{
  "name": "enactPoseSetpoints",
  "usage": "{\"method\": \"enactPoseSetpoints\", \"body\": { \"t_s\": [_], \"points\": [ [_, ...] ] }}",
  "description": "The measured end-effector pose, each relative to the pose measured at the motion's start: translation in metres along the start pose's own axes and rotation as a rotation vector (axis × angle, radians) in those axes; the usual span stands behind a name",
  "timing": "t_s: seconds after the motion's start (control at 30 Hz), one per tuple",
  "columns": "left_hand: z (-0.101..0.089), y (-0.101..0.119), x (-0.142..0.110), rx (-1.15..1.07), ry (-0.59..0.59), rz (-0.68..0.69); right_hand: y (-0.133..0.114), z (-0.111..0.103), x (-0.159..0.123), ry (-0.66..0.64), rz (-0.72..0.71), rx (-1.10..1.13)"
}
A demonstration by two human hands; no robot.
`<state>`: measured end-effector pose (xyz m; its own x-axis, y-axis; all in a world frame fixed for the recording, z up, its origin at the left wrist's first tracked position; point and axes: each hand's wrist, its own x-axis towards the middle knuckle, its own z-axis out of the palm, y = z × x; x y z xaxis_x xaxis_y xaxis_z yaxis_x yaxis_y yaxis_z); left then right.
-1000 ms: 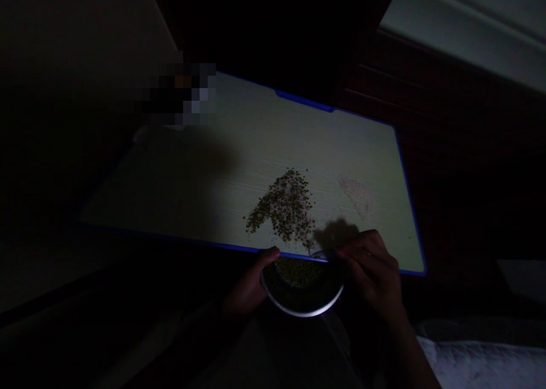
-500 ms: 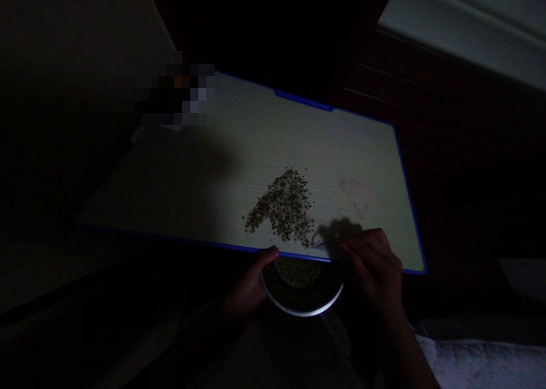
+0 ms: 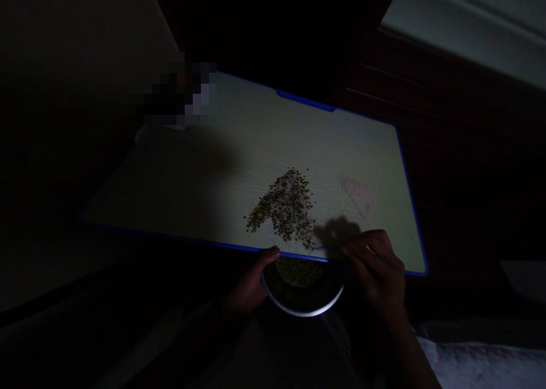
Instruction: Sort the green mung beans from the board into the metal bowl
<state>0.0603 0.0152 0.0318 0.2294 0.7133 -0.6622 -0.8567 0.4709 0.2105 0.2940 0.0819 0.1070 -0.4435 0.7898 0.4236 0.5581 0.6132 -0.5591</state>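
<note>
A heap of small green beans or seeds (image 3: 288,201), mixed with paler grains, lies on a light board with a blue rim (image 3: 273,130). Just below the board's near edge is a round metal bowl (image 3: 313,311) with more of the green beans inside. My left hand (image 3: 251,284) grips the bowl's left side, its thumb against the board's edge; its other fingers are hidden. With fingers pinched, my right hand (image 3: 377,264) holds a thin slender tool (image 3: 322,247) at the near edge, right of the heap. The tool's kind is too dark to make out.
A small patch of pale pinkish grains (image 3: 359,194) lies on the board's right part. A blurred-out object (image 3: 181,96) is at the far left corner. White quilted cloth (image 3: 482,363) shows at lower right. The surroundings are very dark.
The thin tool's tip has shifted slightly left along the near edge. The bowl, heap and left hand look nearly the same.
</note>
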Motion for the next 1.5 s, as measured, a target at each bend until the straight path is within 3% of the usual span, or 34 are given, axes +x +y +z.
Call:
{"method": "enactPoseSetpoints", "body": {
  "t_s": [0.4,0.63,1.0,1.17,1.5],
  "points": [
    [0.001,0.000,0.001,-0.014,0.012,0.020,0.002,0.004,0.001,0.043,0.069,-0.059],
    [0.000,0.000,0.001,-0.007,-0.001,0.004,-0.002,0.005,0.008,0.004,-0.018,-0.026],
    [0.002,0.000,-0.001,0.004,0.024,-0.004,0.002,0.002,-0.003,-0.006,-0.007,-0.048],
    [0.005,0.001,-0.003,0.000,0.041,0.004,0.004,0.003,0.000,0.058,0.052,-0.091],
    [0.002,0.001,0.000,0.010,0.012,0.002,-0.002,0.004,0.005,-0.013,-0.048,-0.055]
  ]
}}
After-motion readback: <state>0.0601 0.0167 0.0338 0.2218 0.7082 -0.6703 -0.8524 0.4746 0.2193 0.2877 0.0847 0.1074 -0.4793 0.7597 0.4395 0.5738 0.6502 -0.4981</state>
